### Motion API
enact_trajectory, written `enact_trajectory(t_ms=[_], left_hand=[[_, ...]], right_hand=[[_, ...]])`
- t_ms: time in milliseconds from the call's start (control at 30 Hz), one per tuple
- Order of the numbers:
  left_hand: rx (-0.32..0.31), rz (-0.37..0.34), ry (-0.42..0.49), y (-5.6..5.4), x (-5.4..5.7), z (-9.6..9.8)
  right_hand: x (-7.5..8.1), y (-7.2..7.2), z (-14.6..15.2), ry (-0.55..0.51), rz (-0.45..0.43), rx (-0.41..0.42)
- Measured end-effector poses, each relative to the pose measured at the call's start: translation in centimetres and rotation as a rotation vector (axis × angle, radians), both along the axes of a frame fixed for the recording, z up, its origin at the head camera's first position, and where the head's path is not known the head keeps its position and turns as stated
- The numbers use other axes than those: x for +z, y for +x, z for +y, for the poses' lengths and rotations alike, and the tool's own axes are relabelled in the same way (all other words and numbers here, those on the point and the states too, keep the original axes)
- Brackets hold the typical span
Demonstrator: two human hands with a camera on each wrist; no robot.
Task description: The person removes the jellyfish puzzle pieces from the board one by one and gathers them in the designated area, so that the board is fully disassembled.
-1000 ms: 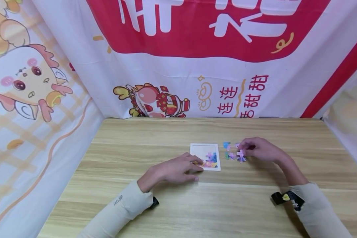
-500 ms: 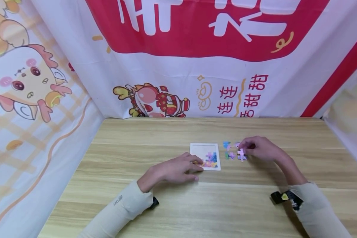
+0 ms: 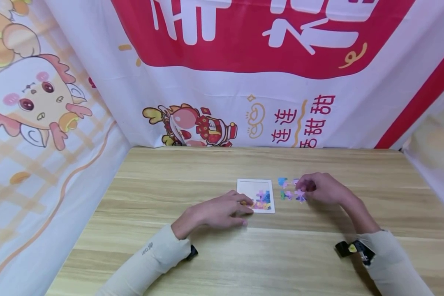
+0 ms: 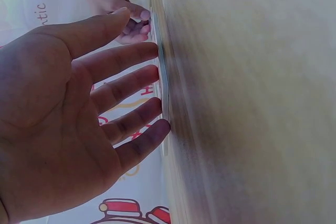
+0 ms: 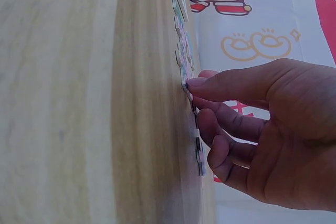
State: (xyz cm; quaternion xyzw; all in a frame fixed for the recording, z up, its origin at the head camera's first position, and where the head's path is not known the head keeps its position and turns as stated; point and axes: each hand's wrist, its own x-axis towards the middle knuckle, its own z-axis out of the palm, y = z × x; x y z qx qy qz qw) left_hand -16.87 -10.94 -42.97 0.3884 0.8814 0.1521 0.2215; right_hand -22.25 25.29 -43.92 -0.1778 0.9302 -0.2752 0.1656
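A small white puzzle tray (image 3: pixel 250 187) lies on the wooden table, with joined colourful pieces (image 3: pixel 264 201) in its lower right part. My left hand (image 3: pixel 222 209) rests its fingertips on the tray's lower left; its fingers (image 4: pixel 131 82) are spread and fairly straight in the left wrist view. To the right of the tray, my right hand (image 3: pixel 323 188) pinches a pink-purple jigsaw piece (image 3: pixel 301 196) at the table surface. In the right wrist view the thumb (image 5: pixel 231 85) touches the piece's edge. The right fingers partly hide that piece.
Loose jigsaw pieces lie between the tray and my right hand: a blue one (image 3: pixel 282 181) and a green-purple one (image 3: pixel 285 195). More pieces (image 5: pixel 199 156) lie beneath the curled right fingers. A printed cloth (image 3: pixel 214 90) hangs along the table's back edge.
The right hand and the pink-purple piece have shifted slightly, with the fingers now covering more of it. My left hand stays on the tray. The whole head view has tilted a little.
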Motion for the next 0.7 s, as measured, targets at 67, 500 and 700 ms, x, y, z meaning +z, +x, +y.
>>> enact_trajectory(t_ms=[67,500,700], left_hand=[[0.0,0.0,0.0,0.0,0.0,0.0],[-0.001,0.006,-0.003,-0.1,-0.1,0.1],[-0.014,0.027,-0.007,-0.1,0.0,0.2]], right_hand=[[0.1,0.1,0.0,0.003,0.006,0.004],[0.3,0.2,-1.4,-0.042,0.008,-0.009],[0.6,0.0,-2.7,-0.048,-0.024,-0.014]])
